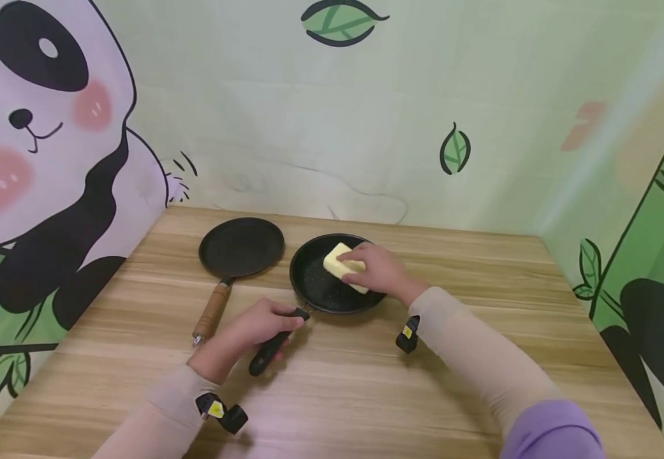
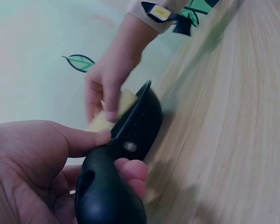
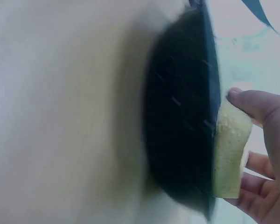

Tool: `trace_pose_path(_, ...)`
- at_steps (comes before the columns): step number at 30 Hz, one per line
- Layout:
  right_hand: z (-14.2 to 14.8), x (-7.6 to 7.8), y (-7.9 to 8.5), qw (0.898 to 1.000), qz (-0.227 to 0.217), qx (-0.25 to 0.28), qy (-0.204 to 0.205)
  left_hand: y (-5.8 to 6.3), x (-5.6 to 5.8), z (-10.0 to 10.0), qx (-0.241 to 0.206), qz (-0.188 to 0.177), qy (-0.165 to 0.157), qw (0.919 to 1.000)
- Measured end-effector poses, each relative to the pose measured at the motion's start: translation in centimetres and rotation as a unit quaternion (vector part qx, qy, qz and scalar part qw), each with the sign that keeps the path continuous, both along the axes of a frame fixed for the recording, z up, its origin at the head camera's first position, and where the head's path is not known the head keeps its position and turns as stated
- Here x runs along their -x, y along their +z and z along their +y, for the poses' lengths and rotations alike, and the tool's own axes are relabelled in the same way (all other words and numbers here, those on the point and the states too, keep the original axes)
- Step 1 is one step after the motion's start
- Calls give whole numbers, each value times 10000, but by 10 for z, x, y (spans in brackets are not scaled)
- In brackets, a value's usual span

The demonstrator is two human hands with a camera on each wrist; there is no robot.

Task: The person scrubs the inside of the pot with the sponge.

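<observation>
A black frying pan sits at the middle of the wooden table, its speckled inside facing up. My left hand grips the pan's black handle, thumb along the top and fingers beneath. With my right hand I hold a pale yellow sponge over the right part of the pan. In the right wrist view the sponge shows between thumb and fingers at the pan's rim. Its underside is hidden in the head view, partly by my fingers.
A flat black pan with a wooden handle lies left of the frying pan, close to my left forearm. Behind the wooden table stands a wall painted with leaves and a panda. Small black cameras are strapped to both wrists.
</observation>
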State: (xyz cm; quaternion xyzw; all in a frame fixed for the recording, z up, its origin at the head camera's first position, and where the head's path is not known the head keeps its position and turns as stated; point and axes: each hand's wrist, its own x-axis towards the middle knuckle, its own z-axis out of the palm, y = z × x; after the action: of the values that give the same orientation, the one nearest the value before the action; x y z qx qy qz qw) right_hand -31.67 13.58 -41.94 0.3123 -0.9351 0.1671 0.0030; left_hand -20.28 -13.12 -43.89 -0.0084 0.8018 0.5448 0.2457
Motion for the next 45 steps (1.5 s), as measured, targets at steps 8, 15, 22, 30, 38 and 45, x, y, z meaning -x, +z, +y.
trace_pose_path(8,57,26,25,9890,91,341,-1433,-18,7,25,-908,82,455,9948)
trace_pose_path(15,111,37,15,9783,-100,164,-2061,-22,9,50,-1088,293,664,9914)
trace_pose_path(22,131,30,-1,9710,-323,187,-2359,-24,9,70,-1136,448,887,9885)
trace_pose_path(30,130,29,-22,9651,-412,-181,-2581,-30,8,85,-1387,821,1119,9806)
trace_pose_path(38,121,27,-30,9572,-503,-483,-2808,-31,8,93,-1475,918,1098,9786)
trace_pose_path(45,117,28,-38,9531,-335,-516,-2963,-29,7,95,-1339,958,1041,9809)
